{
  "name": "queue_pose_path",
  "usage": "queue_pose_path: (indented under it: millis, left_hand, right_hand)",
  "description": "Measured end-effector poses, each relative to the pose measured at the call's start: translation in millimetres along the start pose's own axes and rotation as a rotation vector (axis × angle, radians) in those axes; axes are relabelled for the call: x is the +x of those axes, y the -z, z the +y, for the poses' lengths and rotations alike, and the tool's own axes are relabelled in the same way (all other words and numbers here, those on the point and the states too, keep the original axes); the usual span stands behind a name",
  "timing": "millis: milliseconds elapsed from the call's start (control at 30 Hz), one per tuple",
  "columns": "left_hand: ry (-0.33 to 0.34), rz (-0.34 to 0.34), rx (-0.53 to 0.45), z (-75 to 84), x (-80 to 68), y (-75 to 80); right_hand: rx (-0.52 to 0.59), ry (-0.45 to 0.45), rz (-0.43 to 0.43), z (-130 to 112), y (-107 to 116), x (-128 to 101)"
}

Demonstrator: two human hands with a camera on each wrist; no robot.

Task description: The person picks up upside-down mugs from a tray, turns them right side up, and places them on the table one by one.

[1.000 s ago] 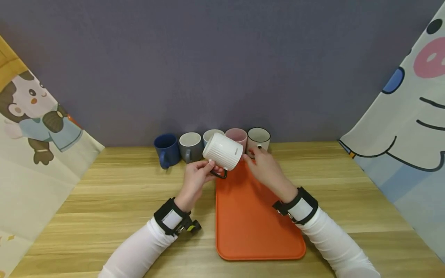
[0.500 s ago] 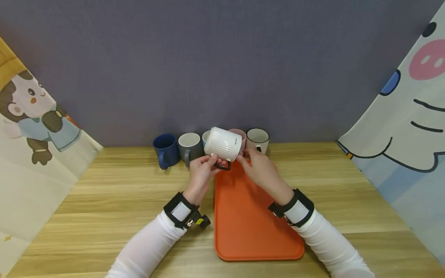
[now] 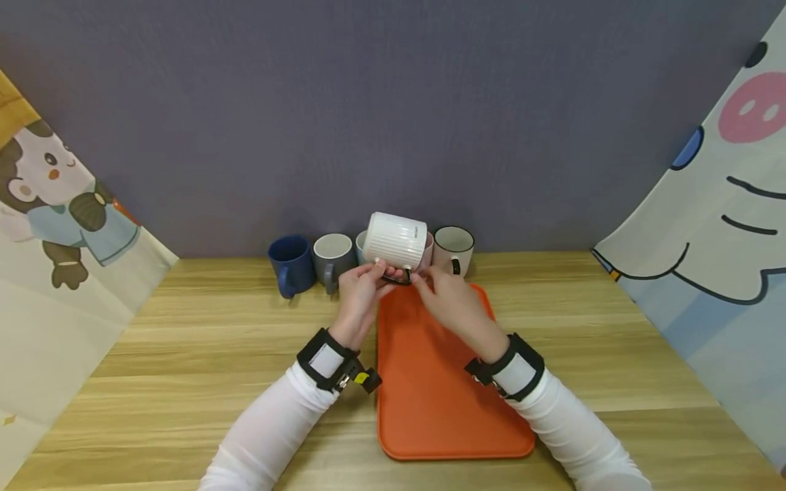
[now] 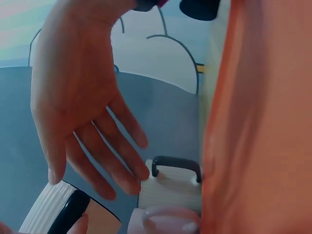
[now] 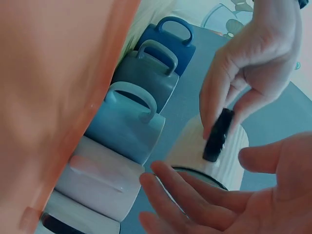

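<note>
My left hand point(image 3: 358, 296) pinches the black handle of a white ribbed mug point(image 3: 396, 240), held on its side above the row of mugs. In the right wrist view, the left thumb and fingers close on that black handle point(image 5: 218, 135). The mug's dark-edged mouth faces my right hand point(image 3: 453, 303). With its fingers spread and loosely bent, the right hand is right beside the mouth and handle. In the left wrist view, nothing shows between the fingers of the right hand point(image 4: 80, 102). The held mug partly hides a light blue mug point(image 5: 126, 122) and a pink mug point(image 3: 428, 251).
Against the grey back panel point(image 3: 393, 123) stand a dark blue mug point(image 3: 293, 260), a grey mug point(image 3: 334, 262) and a white mug with a black rim point(image 3: 453, 249). An orange tray point(image 3: 454, 409) lies on the wooden table point(image 3: 153, 382), under the right forearm.
The held white mug has risen toward the back panel and tipped nearer to level. My left hand moved forward and right with it; my right hand moved left, closer to the handle.
</note>
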State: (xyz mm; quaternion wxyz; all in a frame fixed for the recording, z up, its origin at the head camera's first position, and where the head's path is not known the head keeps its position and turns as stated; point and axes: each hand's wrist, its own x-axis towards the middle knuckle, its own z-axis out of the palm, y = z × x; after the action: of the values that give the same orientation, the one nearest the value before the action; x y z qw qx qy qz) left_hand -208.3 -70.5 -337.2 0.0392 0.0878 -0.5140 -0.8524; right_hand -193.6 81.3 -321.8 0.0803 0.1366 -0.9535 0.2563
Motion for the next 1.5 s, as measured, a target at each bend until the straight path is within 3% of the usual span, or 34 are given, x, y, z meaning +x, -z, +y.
queue_pose_path:
  millis: [333,500,733,933,1200,1500]
  left_hand:
    - [0.001,-0.004,-0.090,4.6,-6.3,-23.1]
    - [0.046,-0.015,-0.116,5.7,-9.0,-33.6]
    - [0.035,-0.037,-0.140,7.4,-11.8,-40.7]
    - [0.007,-0.049,-0.144,9.2,-14.8,-42.0]
    - [-0.017,-0.033,-0.032,6.7,-14.5,-40.6]
    - [-0.079,0.038,0.043,1.1,-11.8,-40.6]
  right_hand:
    - [0.074,-0.019,0.050,-3.0,-3.6,5.3]
    - [0.196,-0.037,0.117,0.7,-2.6,8.3]
    - [0.357,-0.041,0.209,0.0,2.5,9.4]
    - [0.579,-0.108,0.161,-1.1,5.8,10.4]
    - [0.871,-0.170,0.112,-1.6,5.6,13.7]
    - [0.967,-0.240,0.106,1.1,4.0,15.0]
